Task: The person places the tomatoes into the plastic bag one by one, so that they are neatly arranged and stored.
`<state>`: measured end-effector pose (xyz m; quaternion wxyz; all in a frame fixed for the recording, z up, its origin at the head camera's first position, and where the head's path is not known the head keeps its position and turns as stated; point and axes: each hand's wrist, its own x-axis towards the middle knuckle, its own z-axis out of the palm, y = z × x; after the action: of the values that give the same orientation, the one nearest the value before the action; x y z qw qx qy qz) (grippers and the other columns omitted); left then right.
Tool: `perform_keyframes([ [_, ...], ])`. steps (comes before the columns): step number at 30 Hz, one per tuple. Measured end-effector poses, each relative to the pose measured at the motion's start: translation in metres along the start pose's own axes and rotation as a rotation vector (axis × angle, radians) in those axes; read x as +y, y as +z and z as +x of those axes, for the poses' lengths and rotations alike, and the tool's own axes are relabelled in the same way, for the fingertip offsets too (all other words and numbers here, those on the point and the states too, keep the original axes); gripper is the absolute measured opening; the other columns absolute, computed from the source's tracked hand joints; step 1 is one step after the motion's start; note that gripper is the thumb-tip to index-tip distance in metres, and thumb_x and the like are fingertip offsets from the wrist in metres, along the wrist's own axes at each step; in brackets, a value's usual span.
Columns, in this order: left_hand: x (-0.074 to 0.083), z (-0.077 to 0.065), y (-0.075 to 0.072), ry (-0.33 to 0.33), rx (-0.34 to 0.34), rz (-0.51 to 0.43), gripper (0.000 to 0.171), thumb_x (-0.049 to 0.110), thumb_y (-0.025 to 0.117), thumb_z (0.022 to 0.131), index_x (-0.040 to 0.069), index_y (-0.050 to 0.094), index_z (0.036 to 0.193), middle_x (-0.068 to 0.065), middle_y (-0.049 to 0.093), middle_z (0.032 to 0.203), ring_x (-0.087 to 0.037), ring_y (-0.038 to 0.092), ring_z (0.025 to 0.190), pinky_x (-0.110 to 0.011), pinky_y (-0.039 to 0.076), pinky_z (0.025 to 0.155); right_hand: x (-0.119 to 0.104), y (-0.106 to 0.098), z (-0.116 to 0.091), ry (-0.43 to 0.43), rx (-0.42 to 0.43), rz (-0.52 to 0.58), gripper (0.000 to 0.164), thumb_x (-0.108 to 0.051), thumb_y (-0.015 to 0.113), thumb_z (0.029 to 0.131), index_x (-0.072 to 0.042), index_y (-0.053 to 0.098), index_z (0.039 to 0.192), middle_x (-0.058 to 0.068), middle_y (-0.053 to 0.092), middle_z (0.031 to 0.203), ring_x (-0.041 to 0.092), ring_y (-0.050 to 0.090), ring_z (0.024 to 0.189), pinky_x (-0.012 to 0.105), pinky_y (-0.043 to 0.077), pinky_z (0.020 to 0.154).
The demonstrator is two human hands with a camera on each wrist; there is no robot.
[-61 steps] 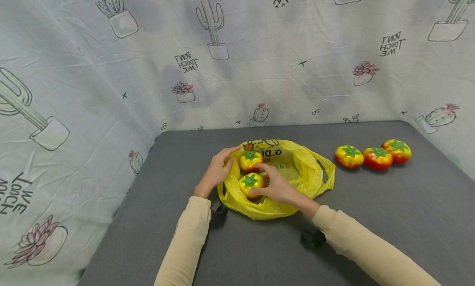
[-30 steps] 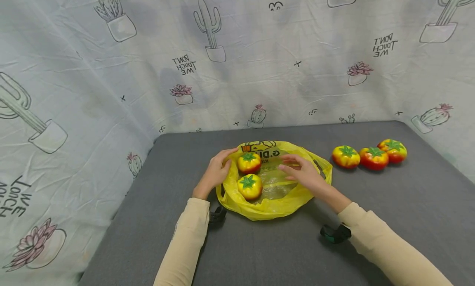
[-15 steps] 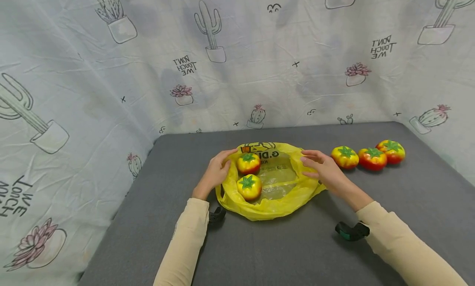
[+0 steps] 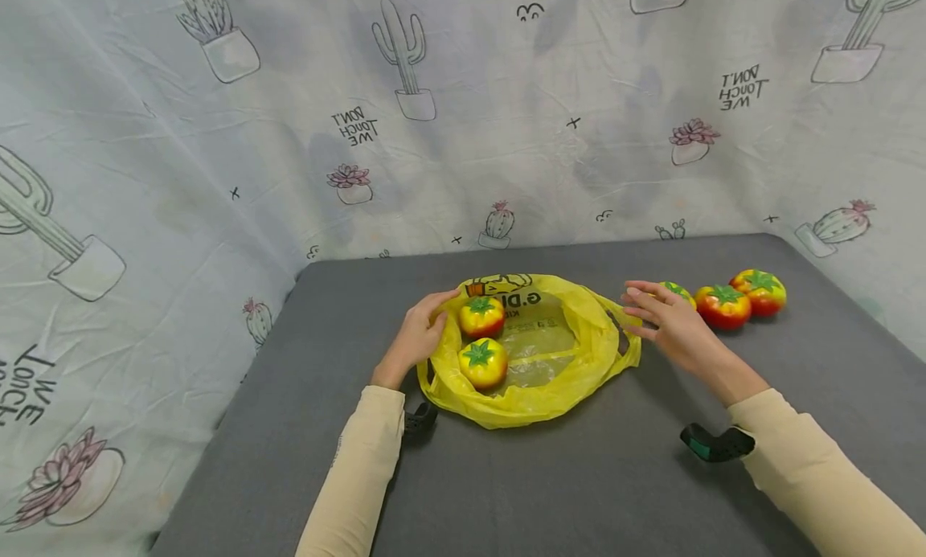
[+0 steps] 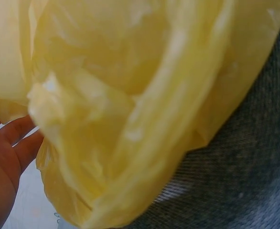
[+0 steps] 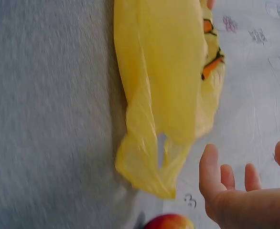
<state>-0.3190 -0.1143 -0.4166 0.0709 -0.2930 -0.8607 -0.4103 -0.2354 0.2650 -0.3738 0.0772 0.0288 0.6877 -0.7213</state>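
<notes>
A yellow plastic bag (image 4: 535,400) lies with its mouth wide on the grey table. Inside, along its left side, sit two red-and-yellow tomatoes (image 4: 481,317) (image 4: 483,363) with green star-shaped tops. My left hand (image 4: 415,336) rests against the bag's left rim, its fingers fairly straight; the bag hides the fingertips in the left wrist view. To the right of the bag, my right hand (image 4: 676,328) is in the air with spread fingers and holds nothing. It partly covers the nearest of three more tomatoes (image 4: 680,294) (image 4: 723,306) (image 4: 760,292).
The grey tabletop (image 4: 506,493) stretches in front of and beside the bag. A pale curtain (image 4: 506,163) printed with cacti hangs behind the table and along its left side. Black straps (image 4: 716,444) sit on both wrists.
My right hand has let go of the front tomato inside the bag. It has moved right, past the bag's right rim toward the loose tomatoes. The left hand stays at the rim.
</notes>
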Motion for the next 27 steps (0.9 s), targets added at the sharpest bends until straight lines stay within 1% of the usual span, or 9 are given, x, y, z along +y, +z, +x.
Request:
perform_keyframes([
  [2,0.0,0.0,-0.001,-0.002,0.002,-0.001,0.042,-0.005,0.047,0.097,0.007,0.053,0.137,-0.015,0.05,0.135,-0.028,0.051,0.103,-0.038,0.042,0.073,-0.003,-0.007,0.0,-0.009,0.003,0.041,0.038,-0.037,0.053,0.096,-0.02,0.042,0.128,0.001,0.041,0.124,0.022,0.043,0.115,0.028,0.048,0.087],
  [4,0.0,0.0,-0.001,-0.01,-0.001,-0.002,0.042,-0.005,0.046,0.097,0.007,0.052,0.137,-0.015,0.05,0.136,-0.028,0.051,0.102,-0.039,0.042,0.072,-0.005,-0.014,-0.001,-0.013,0.007,0.095,0.037,-0.035,0.055,0.096,-0.019,0.042,0.127,0.0,0.041,0.121,0.015,0.048,0.107,0.027,0.049,0.084],
  [7,0.0,0.0,-0.001,-0.017,-0.005,0.0,0.043,-0.004,0.046,0.097,0.008,0.052,0.138,-0.015,0.049,0.136,-0.028,0.051,0.102,-0.039,0.043,0.072,-0.007,-0.024,-0.002,-0.01,0.017,0.167,0.038,-0.034,0.057,0.095,-0.018,0.043,0.126,0.002,0.04,0.122,0.012,0.052,0.104,0.026,0.05,0.082],
  [11,0.001,-0.001,-0.002,-0.013,-0.003,0.007,0.042,-0.004,0.047,0.097,0.007,0.052,0.137,-0.015,0.049,0.136,-0.028,0.051,0.104,-0.039,0.042,0.077,-0.011,-0.04,-0.005,-0.002,0.031,0.21,0.037,-0.035,0.058,0.093,-0.02,0.043,0.123,0.002,0.039,0.124,0.012,0.05,0.105,0.025,0.05,0.08],
  [14,0.001,-0.001,-0.002,-0.014,-0.001,0.008,0.042,-0.004,0.047,0.097,0.007,0.052,0.137,-0.015,0.049,0.136,-0.028,0.05,0.107,-0.04,0.042,0.078,-0.013,-0.053,-0.007,-0.001,0.032,0.238,0.037,-0.034,0.058,0.094,-0.021,0.042,0.124,-0.001,0.041,0.122,0.011,0.05,0.105,0.025,0.05,0.079],
  [16,0.001,-0.001,-0.002,-0.021,0.001,0.009,0.042,-0.004,0.047,0.097,0.007,0.052,0.137,-0.015,0.049,0.136,-0.028,0.05,0.109,-0.04,0.042,0.079,-0.014,-0.062,-0.008,-0.003,0.03,0.293,0.036,-0.032,0.058,0.094,-0.02,0.044,0.125,-0.003,0.046,0.118,0.011,0.051,0.103,0.027,0.051,0.078],
  [19,0.001,-0.001,-0.002,-0.027,0.003,0.013,0.042,-0.004,0.047,0.097,0.007,0.052,0.137,-0.015,0.05,0.136,-0.028,0.051,0.109,-0.04,0.042,0.079,-0.013,-0.074,-0.009,-0.022,0.018,0.361,0.029,-0.03,0.056,0.095,-0.021,0.048,0.122,-0.004,0.052,0.113,0.01,0.056,0.099,0.029,0.051,0.077],
  [23,0.0,-0.001,-0.002,-0.024,0.007,0.016,0.042,-0.005,0.047,0.097,0.007,0.053,0.137,-0.015,0.05,0.135,-0.029,0.051,0.111,-0.041,0.042,0.081,-0.011,-0.09,-0.01,-0.047,-0.007,0.459,0.017,-0.024,0.051,0.098,-0.019,0.055,0.115,-0.001,0.059,0.106,0.014,0.062,0.093,0.031,0.052,0.076],
  [27,-0.001,-0.001,-0.002,-0.017,0.01,0.021,0.042,-0.006,0.047,0.096,0.006,0.053,0.136,-0.016,0.05,0.135,-0.03,0.049,0.119,-0.042,0.042,0.083,-0.009,-0.104,-0.012,-0.05,-0.014,0.546,0.015,-0.019,0.047,0.1,-0.017,0.059,0.11,0.002,0.063,0.101,0.017,0.064,0.091,0.033,0.052,0.076],
])
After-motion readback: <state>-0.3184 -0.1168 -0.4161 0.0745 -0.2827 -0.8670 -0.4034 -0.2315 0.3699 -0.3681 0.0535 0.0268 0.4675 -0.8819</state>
